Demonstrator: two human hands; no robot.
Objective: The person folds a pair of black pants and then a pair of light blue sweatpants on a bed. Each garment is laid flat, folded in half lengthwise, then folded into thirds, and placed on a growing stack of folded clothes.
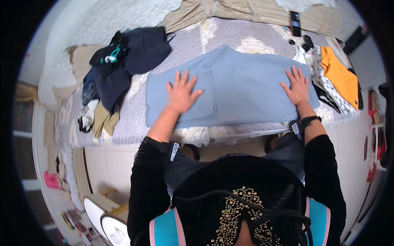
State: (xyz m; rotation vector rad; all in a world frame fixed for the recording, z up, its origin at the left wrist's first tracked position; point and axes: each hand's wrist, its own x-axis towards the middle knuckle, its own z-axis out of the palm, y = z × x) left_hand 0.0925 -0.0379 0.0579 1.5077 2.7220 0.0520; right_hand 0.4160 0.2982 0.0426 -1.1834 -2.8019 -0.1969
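Observation:
A pair of light blue trousers (242, 90), one leg laid over the other, lies spread sideways near the front edge of the bed. Flat on its left part, fingers spread, rests my left hand (181, 93). My right hand (297, 87) presses on the right part, its fingers also apart. Neither hand grips the cloth. A dark band sits on my right wrist.
Dark clothes (123, 57) are heaped on the bed's left, with a khaki garment (106, 119) below them. An orange garment (340, 76) tops a pile on the right. A phone (295, 23) lies at the back right. White stools (108, 219) stand lower left.

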